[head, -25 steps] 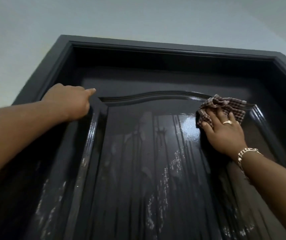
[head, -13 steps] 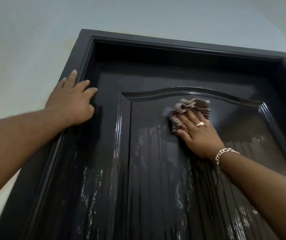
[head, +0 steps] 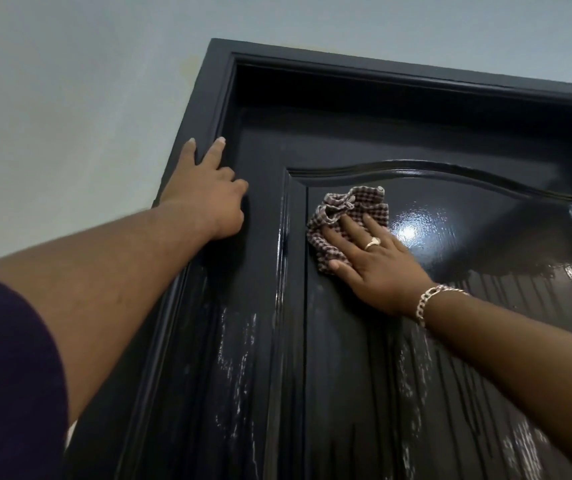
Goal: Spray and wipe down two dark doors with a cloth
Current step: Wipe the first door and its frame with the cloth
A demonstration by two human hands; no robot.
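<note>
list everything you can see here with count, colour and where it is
door: one in view, glossy black, filling the middle and right, with a raised arched panel
door frame: one, matte black, around the door's top and left side
spray streaks: many, whitish, running down the lower part of the door
cloth: one, brown and white check, bunched at the panel's upper left corner
wall: pale grey, left of and above the frame
ring: one, gold, on a finger of the right hand
bracelet: one, silver chain, on the right wrist
sleeve: one, dark purple, bottom left
left hand: flat on the frame's left side
right hand: pressing the cloth to the door
</note>
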